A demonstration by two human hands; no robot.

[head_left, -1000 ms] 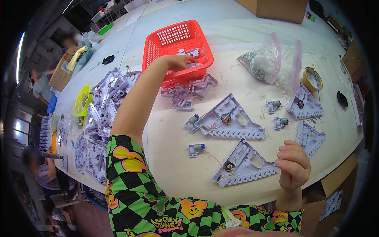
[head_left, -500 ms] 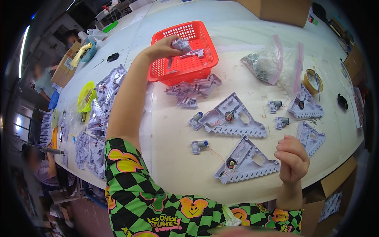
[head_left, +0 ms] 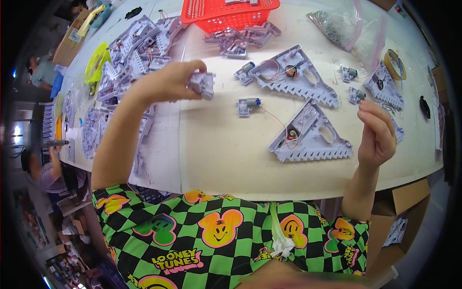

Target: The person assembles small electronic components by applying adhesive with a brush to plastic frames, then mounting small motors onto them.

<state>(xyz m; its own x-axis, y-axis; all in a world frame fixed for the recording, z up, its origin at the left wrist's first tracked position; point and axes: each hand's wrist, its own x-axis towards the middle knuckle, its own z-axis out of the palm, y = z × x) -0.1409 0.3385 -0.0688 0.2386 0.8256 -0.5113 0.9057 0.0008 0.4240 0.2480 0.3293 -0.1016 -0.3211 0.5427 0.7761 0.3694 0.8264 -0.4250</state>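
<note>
My left hand (head_left: 178,82) grips a small grey plastic housing piece (head_left: 202,85) between thumb and fingers, held above the table left of the middle. My right hand (head_left: 378,135) is raised at the right with its fingers curled together; whether anything lies inside them is hidden. Between the hands are two triangular grey plastic shells with saw-toothed edges, a far shell (head_left: 301,72) and a near shell (head_left: 313,137). Each has thin wires and a round dark part inside. Beside them are small motors in grey holders, one the nearer motor (head_left: 248,107).
A red basket (head_left: 231,21) stands at the back, with a pile of grey pieces (head_left: 243,39) before it. Many shells (head_left: 139,48) are heaped at left. Bags of screws (head_left: 332,24), a small bowl (head_left: 394,65) and more shells (head_left: 385,86) are at right. A co-worker (head_left: 53,173) sits far left.
My left hand has come out of the red basket with the grey housing piece and moved nearer. My right hand stays raised and curled. The view has tilted down.
</note>
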